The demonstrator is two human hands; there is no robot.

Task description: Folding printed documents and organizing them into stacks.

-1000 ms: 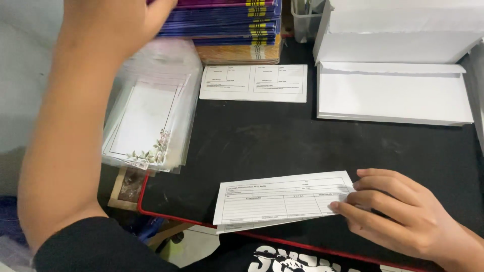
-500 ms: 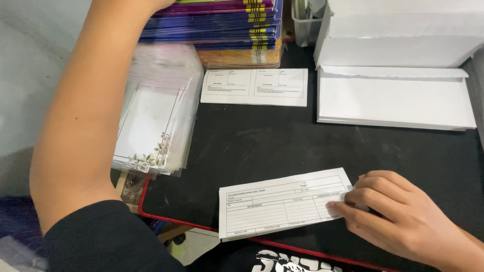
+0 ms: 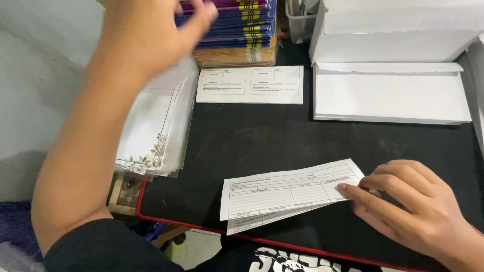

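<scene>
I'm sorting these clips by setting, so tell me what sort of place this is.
Probably a small stationery or print-shop work desk. The right hand presses on blank receipt slips on a black mat, with a stack of white envelopes behind and floral-bordered cards in clear sleeves below the raised left hand.

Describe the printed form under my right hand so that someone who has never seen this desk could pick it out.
On the black desk mat, look at the near edge, where the right hand presses its fingertips on a thin white paper form with ruled lines. It lies tilted over a second sheet. The other white printed slip lies flat and square at the mat's far edge, untouched.
</scene>
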